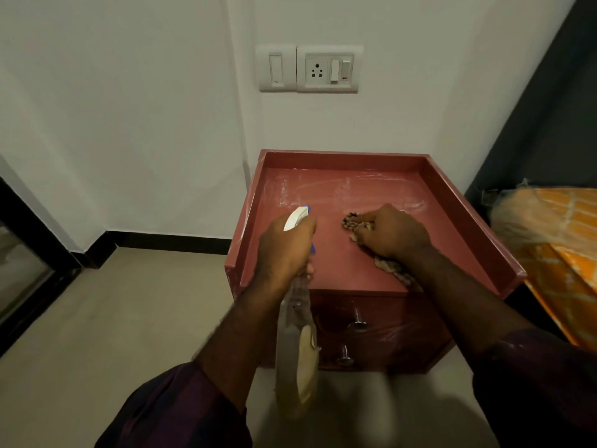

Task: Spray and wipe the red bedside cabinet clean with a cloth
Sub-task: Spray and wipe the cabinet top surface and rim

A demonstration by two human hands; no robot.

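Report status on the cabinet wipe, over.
Left hand grips spray bottle. Right hand holds cloth down on red bedside cabinet top. White streaks along far side; no obstacle seen.

The right hand (391, 232) covers most of the cloth (392, 269); the spray bottle (295, 350) is blurred lower down.

left hand (284, 247) gripping spray bottle (295, 344), right hand (392, 232) clutching cloth (352, 222) on red cabinet (355, 189)
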